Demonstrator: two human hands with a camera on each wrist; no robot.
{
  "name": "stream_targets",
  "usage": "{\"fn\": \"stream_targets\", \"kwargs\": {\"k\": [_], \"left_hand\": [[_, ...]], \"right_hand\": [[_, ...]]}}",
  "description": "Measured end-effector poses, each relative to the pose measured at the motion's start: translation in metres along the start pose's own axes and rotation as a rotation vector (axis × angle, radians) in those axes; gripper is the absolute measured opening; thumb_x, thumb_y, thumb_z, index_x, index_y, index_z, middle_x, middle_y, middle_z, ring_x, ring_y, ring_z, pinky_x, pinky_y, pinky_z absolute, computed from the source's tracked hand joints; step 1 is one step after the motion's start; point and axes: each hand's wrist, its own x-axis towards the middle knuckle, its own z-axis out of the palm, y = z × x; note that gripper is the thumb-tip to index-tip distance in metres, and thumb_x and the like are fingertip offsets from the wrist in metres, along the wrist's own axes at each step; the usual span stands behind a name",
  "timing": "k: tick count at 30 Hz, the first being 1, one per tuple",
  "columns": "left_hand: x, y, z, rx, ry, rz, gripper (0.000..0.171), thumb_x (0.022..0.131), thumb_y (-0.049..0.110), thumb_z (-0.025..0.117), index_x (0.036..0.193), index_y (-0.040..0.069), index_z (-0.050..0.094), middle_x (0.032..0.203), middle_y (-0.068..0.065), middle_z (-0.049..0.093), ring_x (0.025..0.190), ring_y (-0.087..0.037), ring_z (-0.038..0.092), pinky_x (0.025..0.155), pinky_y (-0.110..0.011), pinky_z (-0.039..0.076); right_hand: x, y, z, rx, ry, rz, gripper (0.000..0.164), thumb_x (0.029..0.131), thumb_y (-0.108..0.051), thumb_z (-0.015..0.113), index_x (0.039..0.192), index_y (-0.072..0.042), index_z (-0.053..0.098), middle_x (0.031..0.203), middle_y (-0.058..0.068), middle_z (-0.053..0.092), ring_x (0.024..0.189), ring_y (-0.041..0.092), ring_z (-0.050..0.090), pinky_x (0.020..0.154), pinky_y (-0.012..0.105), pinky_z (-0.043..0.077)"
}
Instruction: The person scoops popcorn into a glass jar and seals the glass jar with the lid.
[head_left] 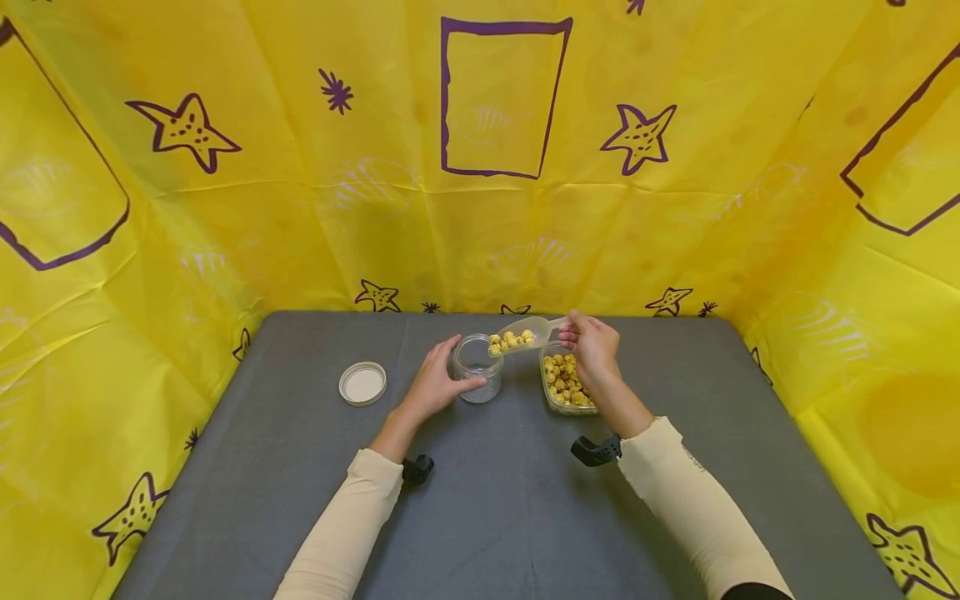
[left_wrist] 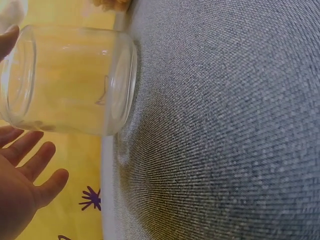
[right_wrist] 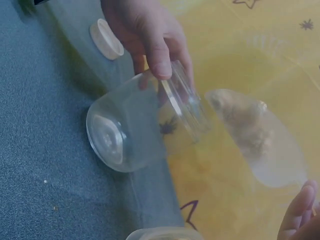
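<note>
Scoop (head_left: 536, 329) pointing left, long axis tilted tip-down; jar (head_left: 477, 367) upright

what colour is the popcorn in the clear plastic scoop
Golden yellow; the lumpy popcorn in the scoop shows best in the head view.

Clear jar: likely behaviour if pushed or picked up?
The clear jar is probably stiff: its walls keep a crisp round shape. Those smooth, glossy sides may be slippery. Standing on a base nearly as wide as its body, it should resist tipping, though it could roll if laid down.
</note>
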Motion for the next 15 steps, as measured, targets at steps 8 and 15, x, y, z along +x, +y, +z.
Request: {"fn": "stream_targets", "kwargs": {"k": [8, 15], "left_hand": [[0.0014, -0.0013, 0.0006, -0.022, -0.022, -0.028, 0.093, 0.075, 0.04, 0.083, 0.149, 0.008, 0.037, 0.149, -0.016, 0.043, 0.139, -0.036, 0.038, 0.113, -0.057, 0.032], [0.0021, -0.0041, 0.0022, -0.029, -0.019, -0.035, 0.091, 0.075, 0.041, 0.083, 0.149, 0.011, 0.039, 0.147, -0.016, 0.045, 0.138, -0.035, 0.04, 0.112, -0.057, 0.033]], "right_hand": [[-0.001, 0.0029, 0.0028, -0.031, 0.003, -0.022, 0.025, 0.097, -0.014, 0.059, 0.104, 0.01, 0.06, 0.058, -0.001, 0.063, 0.048, 0.009, 0.057, 0.053, 0.02, 0.052], [-0.0004, 0.0047, 0.0059, -0.049, 0.009, -0.037, 0.016, 0.096, -0.013, 0.061, 0.084, -0.003, 0.064, 0.059, 0.0, 0.064, 0.048, 0.009, 0.058, 0.053, 0.021, 0.053]]}}
